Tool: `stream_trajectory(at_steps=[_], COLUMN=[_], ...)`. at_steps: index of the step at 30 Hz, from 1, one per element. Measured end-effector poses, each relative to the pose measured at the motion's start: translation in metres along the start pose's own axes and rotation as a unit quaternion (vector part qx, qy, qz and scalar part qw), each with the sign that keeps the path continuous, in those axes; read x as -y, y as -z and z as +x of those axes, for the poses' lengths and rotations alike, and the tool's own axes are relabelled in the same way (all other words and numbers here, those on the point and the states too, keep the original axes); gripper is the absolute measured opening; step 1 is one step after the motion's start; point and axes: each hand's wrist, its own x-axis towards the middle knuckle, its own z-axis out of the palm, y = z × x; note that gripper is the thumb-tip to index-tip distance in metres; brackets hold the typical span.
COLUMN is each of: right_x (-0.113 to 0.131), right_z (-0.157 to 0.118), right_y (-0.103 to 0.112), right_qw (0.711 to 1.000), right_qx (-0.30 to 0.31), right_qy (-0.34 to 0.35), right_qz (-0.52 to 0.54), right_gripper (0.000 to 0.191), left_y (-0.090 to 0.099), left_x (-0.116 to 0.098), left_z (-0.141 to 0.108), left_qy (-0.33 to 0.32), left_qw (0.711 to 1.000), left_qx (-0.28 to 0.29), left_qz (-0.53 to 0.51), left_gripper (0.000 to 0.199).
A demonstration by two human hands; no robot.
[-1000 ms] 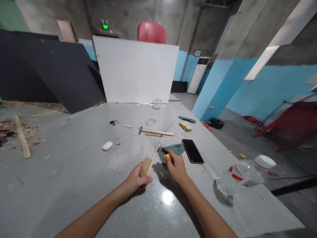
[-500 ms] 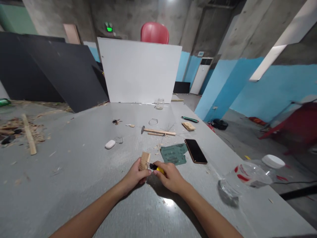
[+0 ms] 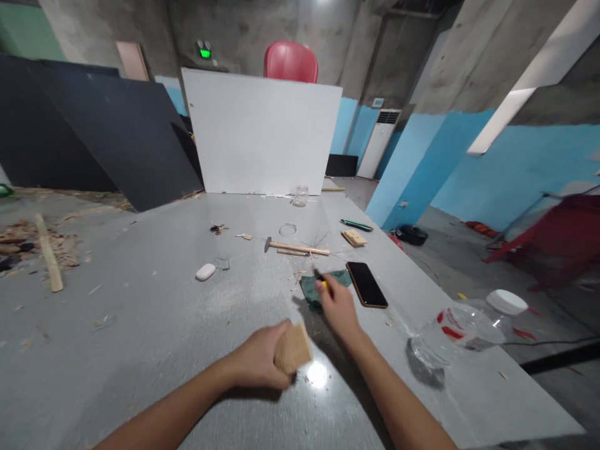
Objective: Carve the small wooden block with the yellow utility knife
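My left hand is closed around a small wooden block and holds it low over the grey table. Its fingers wrap the far side, so part of the block is hidden. Farther forward, my right hand grips a yellow-and-black utility knife; its tip is blurred. That hand hovers at a piece of green sandpaper, covering part of it. Just beyond lie a hammer and a thin wooden stick, with wood shavings nearby.
A phone lies right of the sandpaper, and a plastic bottle lies near the right edge. Farther back are wood pieces, a green cutter, a wire coil, a glass jar and keys. A white case sits left.
My hands have moved apart. The left brought the wooden block nearer and turned it; the right carried the knife away from the block, forward to the sandpaper.
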Motion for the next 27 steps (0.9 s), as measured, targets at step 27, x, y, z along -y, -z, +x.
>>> stream_trajectory(at_steps=[27], right_x=[0.032], right_z=[-0.028], right_y=[-0.010], right_qw=[0.953], right_qx=[0.233], right_qy=[0.189], right_qz=[0.028], right_gripper=[0.031], left_y=[0.003], left_x=[0.022], left_z=[0.022], left_qy=[0.069], left_qw=[0.943], left_qx=[-0.130], left_qz=[-0.299], left_gripper=[0.044])
